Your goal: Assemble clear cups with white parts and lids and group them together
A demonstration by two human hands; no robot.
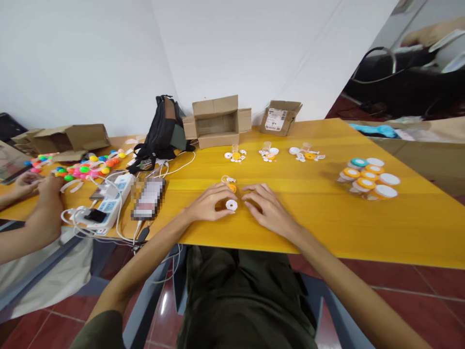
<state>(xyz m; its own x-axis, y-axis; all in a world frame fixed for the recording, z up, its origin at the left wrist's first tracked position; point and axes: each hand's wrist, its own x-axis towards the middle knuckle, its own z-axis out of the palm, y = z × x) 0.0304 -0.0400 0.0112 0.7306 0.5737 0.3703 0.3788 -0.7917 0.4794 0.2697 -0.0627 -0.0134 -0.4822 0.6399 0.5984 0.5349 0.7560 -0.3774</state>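
Note:
A small white disc (231, 205) with a hole in its middle is at the table's near side. My left hand (210, 203) has thumb and forefinger curled against its left edge, holding it. My right hand (267, 208) is just to the right, fingers bent and apart, with nothing visible in them. Right behind the disc are an orange ring-like piece (232, 188) and a clear cup (225, 179) with small white pieces by it, partly hidden by my left fingers.
Three groups of small parts (236, 156) lie farther back. Several lidded jars (364, 184) cluster at right. A phone (148, 198), a power strip (115, 202) and cables lie left. Behind are a backpack (165, 128) and an open carton (218, 139). Another person's hands (49, 186) work beside colourful balls.

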